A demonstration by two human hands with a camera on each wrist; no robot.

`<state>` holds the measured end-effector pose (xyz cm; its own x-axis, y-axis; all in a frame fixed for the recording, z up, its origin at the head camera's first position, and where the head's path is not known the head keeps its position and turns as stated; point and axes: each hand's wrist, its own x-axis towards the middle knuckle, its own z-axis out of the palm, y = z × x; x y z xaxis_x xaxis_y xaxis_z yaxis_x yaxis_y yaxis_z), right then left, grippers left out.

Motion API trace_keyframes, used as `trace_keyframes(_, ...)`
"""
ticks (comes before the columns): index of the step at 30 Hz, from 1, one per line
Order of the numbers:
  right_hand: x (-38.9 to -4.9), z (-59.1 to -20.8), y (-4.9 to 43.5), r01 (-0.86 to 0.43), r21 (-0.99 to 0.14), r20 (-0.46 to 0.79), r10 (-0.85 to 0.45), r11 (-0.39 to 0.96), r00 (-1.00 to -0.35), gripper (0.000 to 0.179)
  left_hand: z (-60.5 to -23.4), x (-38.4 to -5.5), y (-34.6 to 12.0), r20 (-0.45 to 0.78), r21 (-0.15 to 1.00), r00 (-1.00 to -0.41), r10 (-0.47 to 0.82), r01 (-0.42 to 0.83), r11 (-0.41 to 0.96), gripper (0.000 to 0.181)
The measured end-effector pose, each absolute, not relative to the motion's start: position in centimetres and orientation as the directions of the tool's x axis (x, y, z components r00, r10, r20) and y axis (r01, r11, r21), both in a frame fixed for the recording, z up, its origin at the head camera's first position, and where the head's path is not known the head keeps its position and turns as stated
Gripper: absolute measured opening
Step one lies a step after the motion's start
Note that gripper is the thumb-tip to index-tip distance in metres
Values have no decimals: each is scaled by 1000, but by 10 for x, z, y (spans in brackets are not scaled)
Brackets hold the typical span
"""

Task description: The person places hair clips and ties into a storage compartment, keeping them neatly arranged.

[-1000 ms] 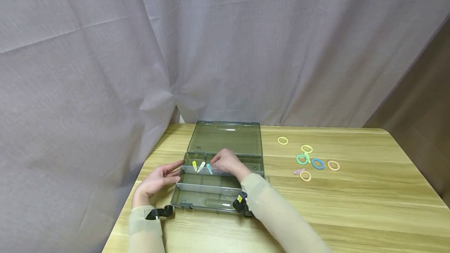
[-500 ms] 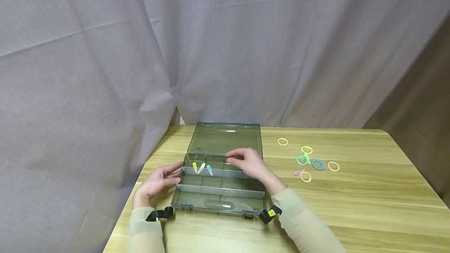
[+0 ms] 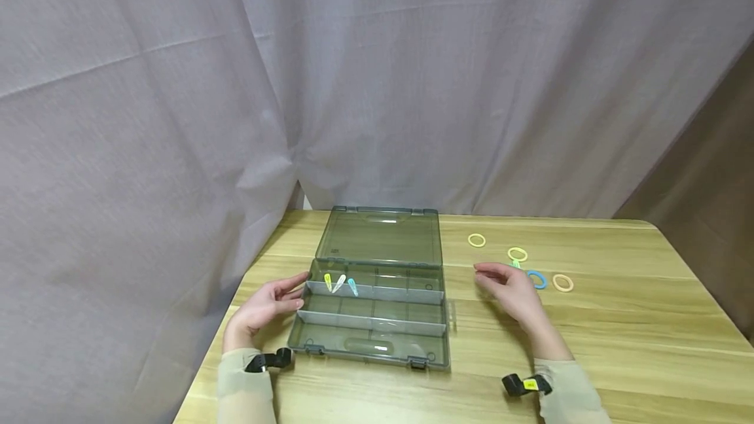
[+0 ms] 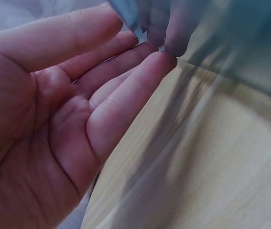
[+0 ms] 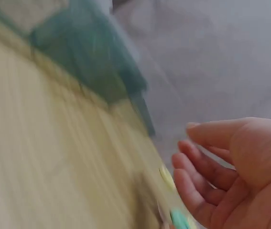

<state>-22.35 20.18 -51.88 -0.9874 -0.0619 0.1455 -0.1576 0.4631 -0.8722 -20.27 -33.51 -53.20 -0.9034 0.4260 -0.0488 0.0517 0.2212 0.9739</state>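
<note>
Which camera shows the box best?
The head view: it shows the whole open box, lid and compartments included. The left wrist view has only a blurred part, upper right; the right wrist view, a blurred part, upper left.

At 4 o'clock in the head view, the green clip (image 3: 516, 264) is partly covered by the right grip (image 3: 514, 292). The marking (image 3: 334, 251) at 7 o'clock on the lid (image 3: 379, 237) is too small to be read. In the right wrist view, the box (image 5: 82, 57) is blurred, and cut off at 11 o'clock.

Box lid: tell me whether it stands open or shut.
Open: the lid lies folded back behind the box, leaving its inside uncovered.
</note>
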Motion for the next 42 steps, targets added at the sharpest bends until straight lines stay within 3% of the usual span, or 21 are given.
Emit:
trace_keyframes(12,-218,-528,242,-181,-771,115,-146,611,-983,35,-534,-200,-336,-40,974,-899,436,61,216,72)
trace_keyframes(19,-215,-529,256,-120,-810,41,-148,575,-988,44,-535,-201,-334,-44,976,-898,437,55,212,72)
trace_keyframes(31,-218,-535,257,-117,-693,78,-87,711,-993,34,-533,-202,-332,-50,978,-900,434,45,206,72)
trace_keyframes(42,-221,-535,254,-150,-650,86,-124,745,-989,37,-531,-203,-334,-48,977,-904,425,47,209,72)
